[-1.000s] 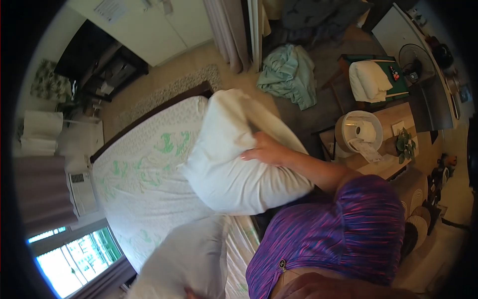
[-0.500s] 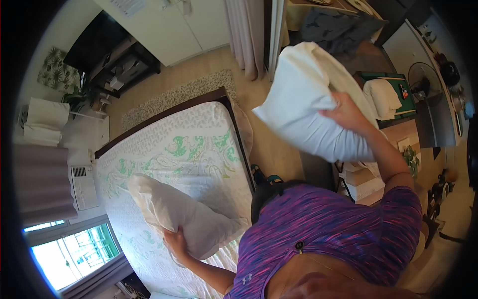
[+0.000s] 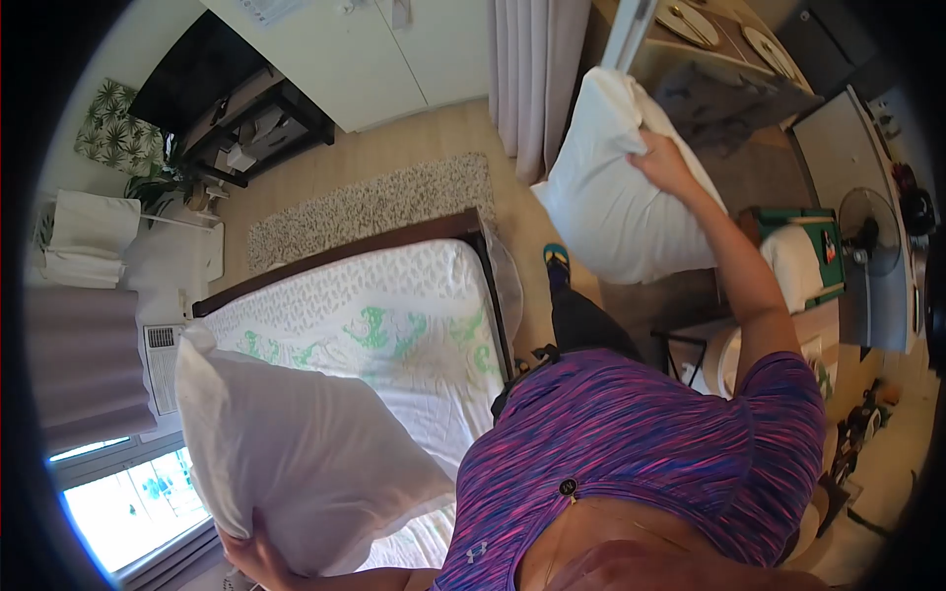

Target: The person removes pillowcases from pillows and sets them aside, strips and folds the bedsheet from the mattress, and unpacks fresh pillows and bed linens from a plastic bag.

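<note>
My left hand (image 3: 254,554) grips the lower edge of a white pillow (image 3: 296,443), its fingertips partly hidden against the fabric. That pillow hangs raised over the near part of the bed, one corner pointing up. My right hand (image 3: 665,165) pinches a bunched fold of a second white pillow (image 3: 621,197), held out over the floor to the right of the bed. The bed's mattress (image 3: 394,281) wears a white sheet with green swirls and a grey leaf pattern.
A dark bed frame (image 3: 345,258) edges the mattress, with a shaggy rug (image 3: 384,202) beyond it. Right are a small green pool table (image 3: 833,266) with a white bundle on it, and a fan (image 3: 867,231). A curtain (image 3: 537,89) hangs ahead. A dining table (image 3: 719,30) stands at the top right.
The left pillow has lifted off the bed and swung left toward the camera. The right pillow has shifted slightly up the view. One foot has stepped forward, and the view has turned a little.
</note>
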A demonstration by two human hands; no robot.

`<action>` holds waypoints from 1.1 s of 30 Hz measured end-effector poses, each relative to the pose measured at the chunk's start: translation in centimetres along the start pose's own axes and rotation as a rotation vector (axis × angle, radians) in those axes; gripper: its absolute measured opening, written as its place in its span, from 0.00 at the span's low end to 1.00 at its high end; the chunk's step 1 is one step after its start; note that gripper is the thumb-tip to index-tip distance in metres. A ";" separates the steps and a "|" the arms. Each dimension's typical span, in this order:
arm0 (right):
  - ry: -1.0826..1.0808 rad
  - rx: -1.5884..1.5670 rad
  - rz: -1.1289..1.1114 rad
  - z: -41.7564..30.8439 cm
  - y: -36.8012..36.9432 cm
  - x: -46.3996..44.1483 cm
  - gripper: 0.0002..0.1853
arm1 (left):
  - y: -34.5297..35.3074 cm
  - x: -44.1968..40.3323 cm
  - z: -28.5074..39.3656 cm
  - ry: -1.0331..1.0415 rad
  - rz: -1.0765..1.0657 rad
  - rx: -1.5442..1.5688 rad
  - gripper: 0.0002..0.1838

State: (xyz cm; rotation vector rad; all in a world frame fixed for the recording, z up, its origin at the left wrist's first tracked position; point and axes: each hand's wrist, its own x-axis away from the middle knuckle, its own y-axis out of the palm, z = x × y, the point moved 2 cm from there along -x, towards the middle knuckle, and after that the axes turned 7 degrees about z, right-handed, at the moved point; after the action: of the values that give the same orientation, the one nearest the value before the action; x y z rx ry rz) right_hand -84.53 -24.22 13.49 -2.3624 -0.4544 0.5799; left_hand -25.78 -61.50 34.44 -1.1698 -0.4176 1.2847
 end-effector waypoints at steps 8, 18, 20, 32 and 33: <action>0.032 0.077 -0.083 1.8 10.4 -12.1 0.13 | 9.7 -12.5 16.1 0.048 0.074 -0.072 0.19; 0.199 0.267 -0.115 10.2 18.6 -26.3 0.10 | 22.9 -26.1 26.7 0.760 0.178 -0.118 0.22; 0.202 0.296 -0.136 12.8 20.1 -27.7 0.11 | 27.4 -27.8 29.7 0.909 0.163 -0.085 0.16; 0.713 0.389 0.032 27.2 28.3 -34.7 0.19 | 67.2 -33.5 41.6 1.530 -0.749 0.321 0.10; 0.776 0.360 0.008 27.9 28.7 -35.1 0.20 | 70.6 -32.6 41.8 1.539 -0.839 0.323 0.14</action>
State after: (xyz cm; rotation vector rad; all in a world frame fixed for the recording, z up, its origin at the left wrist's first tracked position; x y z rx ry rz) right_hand -123.55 -46.78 -14.84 -2.0323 0.0185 -0.2553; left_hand -105.65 -82.72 3.40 -1.1654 0.4272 -0.4180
